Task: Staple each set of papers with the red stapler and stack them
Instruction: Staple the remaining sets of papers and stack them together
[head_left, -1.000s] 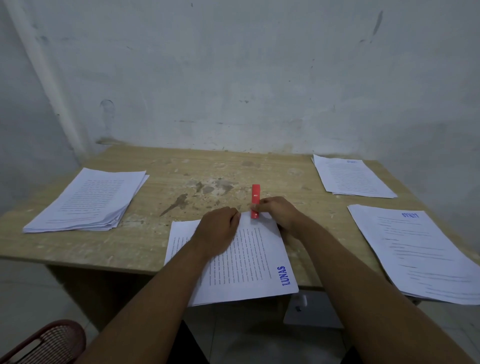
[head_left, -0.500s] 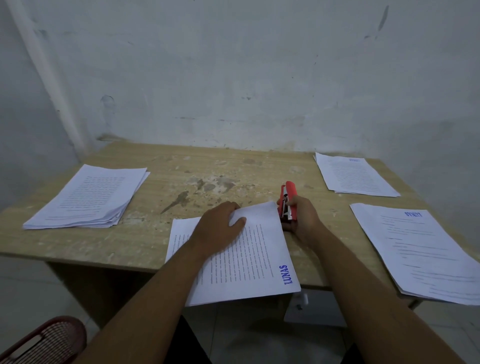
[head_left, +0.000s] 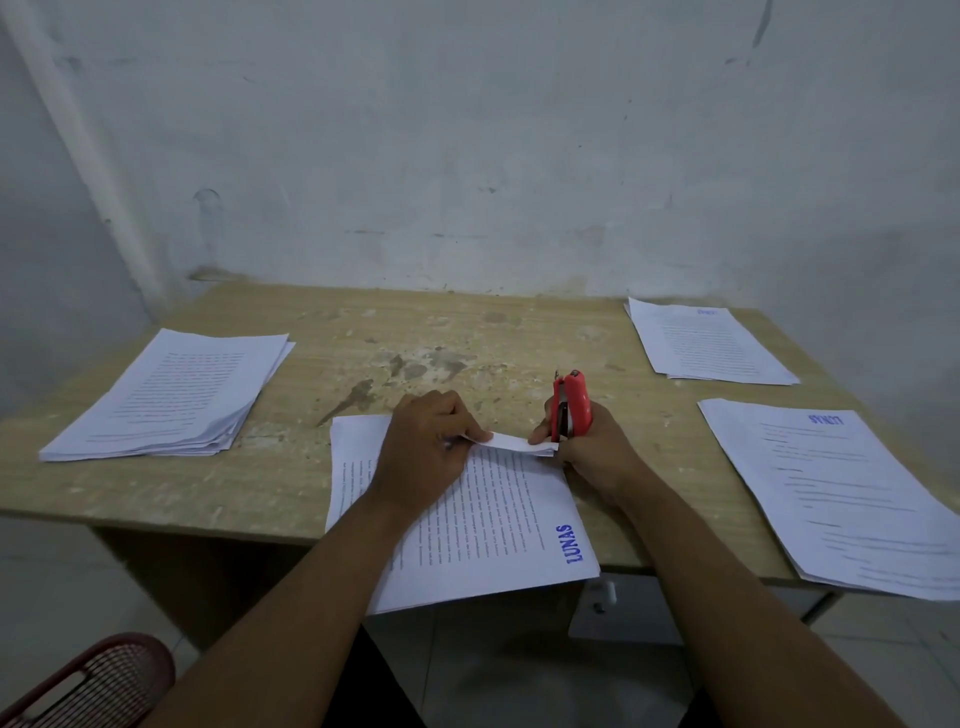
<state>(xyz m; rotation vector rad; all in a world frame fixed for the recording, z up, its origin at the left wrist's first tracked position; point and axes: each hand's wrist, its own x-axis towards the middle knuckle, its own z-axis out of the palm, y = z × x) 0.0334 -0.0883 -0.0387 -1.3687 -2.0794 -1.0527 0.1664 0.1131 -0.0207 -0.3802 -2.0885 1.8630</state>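
Tipped upright, red stapler (head_left: 571, 405) in right hand (head_left: 597, 460), beside lifted paper corner (head_left: 514, 442)

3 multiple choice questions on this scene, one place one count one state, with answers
1. Where is the red stapler? A) in the right hand B) on the floor C) against the wall
2. How many paper piles lie on the table? A) two B) four C) six
3. The centre set's far edge is: A) flat B) lifted by the left hand C) torn off
1 A, that hand grips it; 2 B, left stack, centre set, far-right stack, near-right stack; 3 B, pinched and raised.
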